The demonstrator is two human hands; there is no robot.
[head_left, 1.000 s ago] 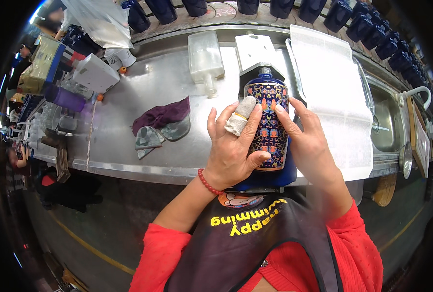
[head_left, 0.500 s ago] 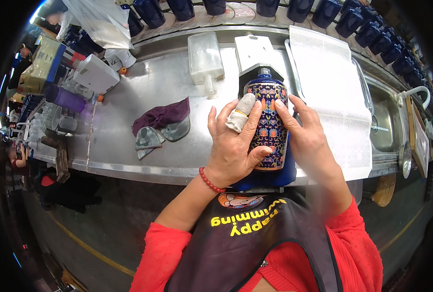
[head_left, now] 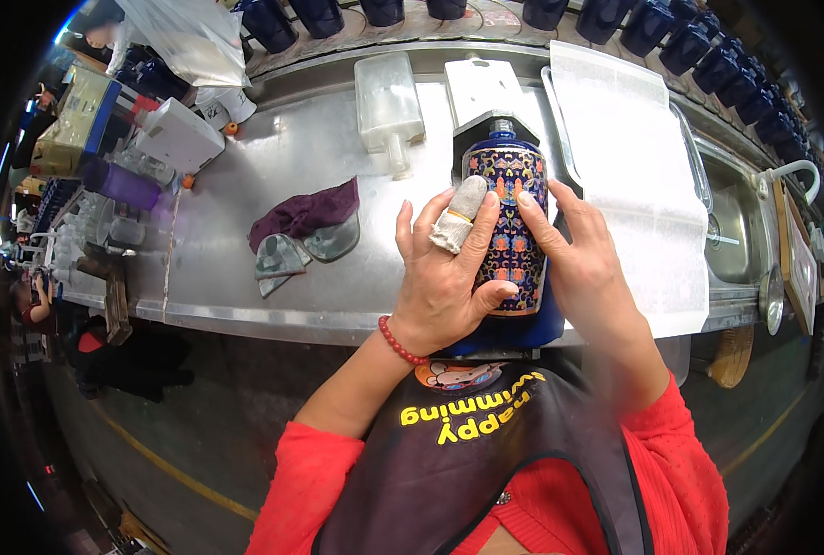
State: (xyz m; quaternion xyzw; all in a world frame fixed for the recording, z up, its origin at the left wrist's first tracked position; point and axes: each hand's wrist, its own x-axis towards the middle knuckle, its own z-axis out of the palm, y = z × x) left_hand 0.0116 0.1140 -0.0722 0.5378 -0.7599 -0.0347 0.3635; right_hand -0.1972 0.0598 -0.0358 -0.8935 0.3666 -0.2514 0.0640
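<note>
looks like a smoothing-down step: left hand [head_left: 444,268] and right hand [head_left: 586,268] spread over the floral blue bottle [head_left: 510,242] lying at the bench's [head_left: 213,222] near edge. next move probably wants even pressure.

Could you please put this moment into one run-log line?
left hand: on patterned blue bottle, wearing finger cover | right hand: on same bottle | purple cloth: on metal table

The desk [head_left: 213,264] is being occupied by a crumpled purple-and-grey cloth [head_left: 310,209]. Beyond it, to the right, a clear bottle [head_left: 389,100] is being borne on its side, with a white block [head_left: 486,83] beside it. Farther right, the desk is being covered by white paper [head_left: 634,194].
</note>
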